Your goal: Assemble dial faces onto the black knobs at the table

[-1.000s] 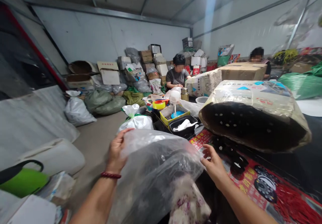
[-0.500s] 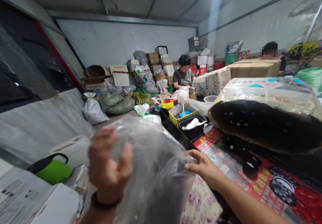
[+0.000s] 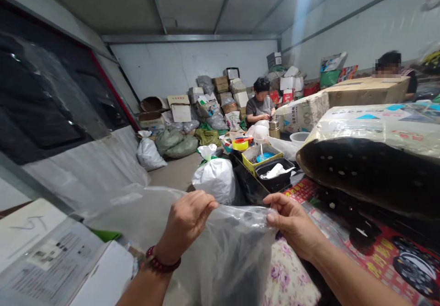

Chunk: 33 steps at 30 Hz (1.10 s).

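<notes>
I hold a large clear plastic bag [image 3: 237,255] by its upper edge in front of me. My left hand [image 3: 185,223], with a dark red bead bracelet on the wrist, is closed on the rim at the left. My right hand [image 3: 292,223] pinches the rim at the right. Something dark shows inside the bag. A loose flap of the plastic trails off to the left. Floral cloth [image 3: 292,278] lies under my right forearm.
A table [image 3: 347,232] with a red printed cover stands at right, bearing a big open sack of dark pieces [image 3: 371,168], a black tray [image 3: 275,177] and a yellow box [image 3: 261,152]. A tied white bag [image 3: 215,177] stands on the floor. Two people sit behind; boxes are stacked at the back wall.
My left hand came down from a raised, blurred position and closed on the bag's rim. Both hands now hold the rim stretched level between them. My view turned further left.
</notes>
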Available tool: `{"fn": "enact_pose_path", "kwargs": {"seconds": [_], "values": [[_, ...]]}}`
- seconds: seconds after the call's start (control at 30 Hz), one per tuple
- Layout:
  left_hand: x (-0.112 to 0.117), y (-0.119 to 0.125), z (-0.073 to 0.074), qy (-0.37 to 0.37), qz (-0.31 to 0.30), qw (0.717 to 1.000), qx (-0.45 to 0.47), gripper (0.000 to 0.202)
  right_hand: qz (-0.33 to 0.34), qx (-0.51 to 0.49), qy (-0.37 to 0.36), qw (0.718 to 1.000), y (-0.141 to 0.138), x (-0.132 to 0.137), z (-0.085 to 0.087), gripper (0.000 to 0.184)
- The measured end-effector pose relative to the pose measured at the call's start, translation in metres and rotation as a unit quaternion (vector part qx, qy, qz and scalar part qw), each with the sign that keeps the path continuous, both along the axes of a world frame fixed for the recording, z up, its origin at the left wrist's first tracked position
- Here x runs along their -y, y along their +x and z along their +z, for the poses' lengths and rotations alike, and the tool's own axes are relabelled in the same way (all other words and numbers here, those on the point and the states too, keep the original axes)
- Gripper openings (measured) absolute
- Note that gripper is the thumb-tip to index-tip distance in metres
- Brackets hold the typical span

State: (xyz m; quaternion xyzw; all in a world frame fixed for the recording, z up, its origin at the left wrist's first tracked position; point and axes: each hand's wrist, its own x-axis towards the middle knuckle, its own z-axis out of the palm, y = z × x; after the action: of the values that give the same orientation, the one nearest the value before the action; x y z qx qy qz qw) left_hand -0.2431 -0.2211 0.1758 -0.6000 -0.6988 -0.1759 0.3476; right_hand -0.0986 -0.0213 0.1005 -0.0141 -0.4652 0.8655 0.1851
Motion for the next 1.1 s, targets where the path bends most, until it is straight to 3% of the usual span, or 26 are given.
{"fn": "enact_pose_path", "kwargs": {"seconds": [0.1,0.27,0.37,0.5,0.63,0.73,0.8,0.9,1.0,1.1], "values": [[0.006,0.003,0.017,0.006,0.023,0.998,-0.063,0.015,-0.042,0.006,0.075,0.996,-0.007,-0.006,0.009,0.040],[0.016,-0.006,0.043,0.050,0.027,0.989,-0.139,0.011,0.067,0.086,0.168,0.980,-0.016,-0.006,0.019,0.034],[0.024,-0.019,0.051,0.039,0.049,0.990,-0.125,0.015,0.031,0.022,0.153,0.987,-0.020,-0.003,0.026,0.037],[0.029,-0.021,0.056,-0.030,0.097,0.995,-0.024,0.018,0.025,-0.050,0.113,0.992,-0.028,0.007,0.035,0.039],[0.018,0.005,0.054,-0.132,0.051,0.990,-0.003,0.046,-0.059,-0.102,0.222,0.968,-0.034,0.028,0.043,0.040],[0.007,0.020,0.044,-0.174,0.042,0.984,-0.014,0.014,-0.072,-0.164,0.287,0.941,-0.029,0.039,0.051,0.034],[0.003,0.020,0.038,-0.140,0.019,0.990,0.009,0.013,-0.011,-0.162,0.249,0.955,-0.024,0.040,0.054,0.024],[0.003,0.015,0.031,-0.082,-0.042,0.993,0.069,0.016,0.047,-0.093,0.181,0.978,-0.024,0.036,0.052,0.037],[0.001,0.012,0.027,-0.084,-0.076,0.990,0.088,0.016,0.086,-0.069,0.198,0.974,-0.030,0.034,0.045,0.037],[-0.001,0.009,0.026,-0.103,-0.077,0.990,0.059,0.016,0.060,-0.076,0.211,0.973,-0.036,0.032,0.045,0.033]]}}
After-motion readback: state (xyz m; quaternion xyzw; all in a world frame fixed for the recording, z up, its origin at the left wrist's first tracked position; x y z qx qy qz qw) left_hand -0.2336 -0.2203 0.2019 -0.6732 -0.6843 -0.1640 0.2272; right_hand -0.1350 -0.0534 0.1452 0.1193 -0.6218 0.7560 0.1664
